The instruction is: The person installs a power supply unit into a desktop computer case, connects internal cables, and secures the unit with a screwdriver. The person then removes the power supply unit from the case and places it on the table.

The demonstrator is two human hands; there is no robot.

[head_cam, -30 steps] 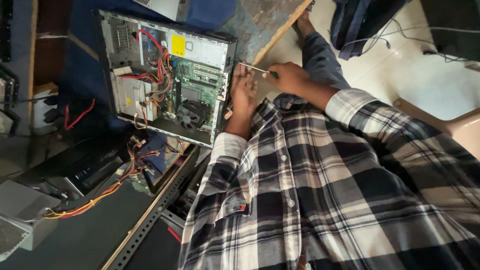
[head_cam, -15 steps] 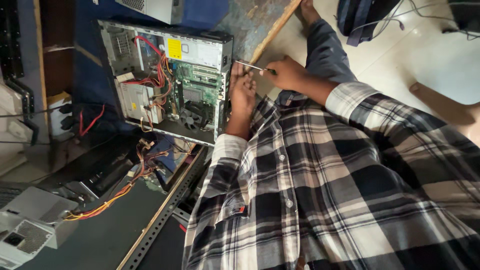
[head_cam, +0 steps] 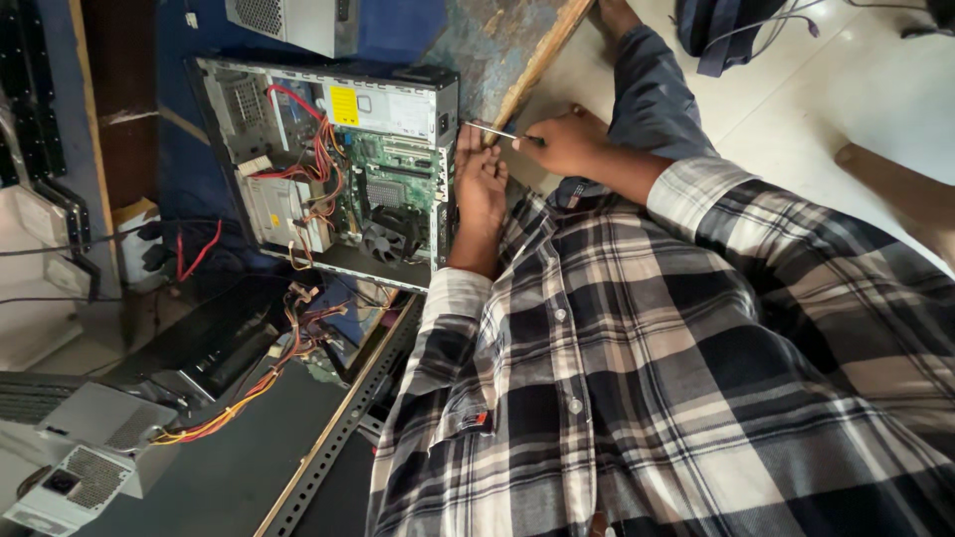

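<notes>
At the rear edge of the open computer case (head_cam: 328, 169), lying on its side w/ the motherboard exposed, the right hand (head_cam: 567, 142) is gripping a thin screwdriver (head_cam: 489, 130), its tip pointing at the case's back panel. The left hand (head_cam: 481, 184) is pressing against that same edge, fingers curled — steadying it, seemingly holding nothing.

Risks, as I'm judging them: the tip could be slipping off the screw and jabbing the left fingers, which are sitting right beside the shaft; a loosened screw could be dropping inside among the red and orange cables (head_cam: 316, 164), near the fan (head_cam: 383, 242).

Labels — a yellow rectangular sticker (head_cam: 344, 105) is sitting on the grey power supply box at the case's top. Further out, a loose grey power supply (head_cam: 75, 467) w/ trailing wires is lying at lower left.
</notes>
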